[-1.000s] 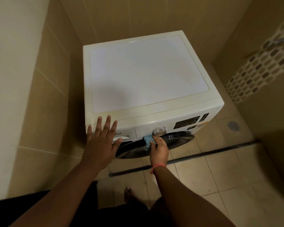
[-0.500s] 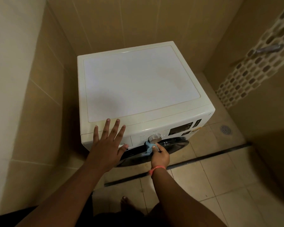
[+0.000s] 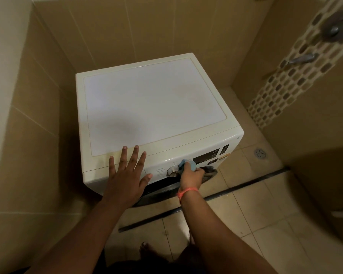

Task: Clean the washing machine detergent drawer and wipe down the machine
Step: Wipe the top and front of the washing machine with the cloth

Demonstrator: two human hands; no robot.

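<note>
A white front-loading washing machine (image 3: 154,107) stands in a tiled corner, seen from above. My left hand (image 3: 127,175) lies flat with fingers spread on its front top edge, covering the detergent drawer area at the panel's left. My right hand (image 3: 192,175), with an orange wristband, is closed on a small light-blue cloth (image 3: 188,164) and presses it against the control panel just right of the silver dial (image 3: 172,172). The dark display (image 3: 206,156) sits further right. The round dark door (image 3: 166,191) shows below the panel.
Beige tiled walls close in behind and to the left of the machine. A mosaic strip with a metal tap (image 3: 301,58) runs down the right wall. A floor drain (image 3: 260,153) and a dark floor channel (image 3: 246,182) lie to the right. My bare foot (image 3: 147,249) is below.
My right hand has slid the blue cloth from below and left of the dial up to its right side. My left hand has stayed flat on the machine's front edge. The camera has pulled back.
</note>
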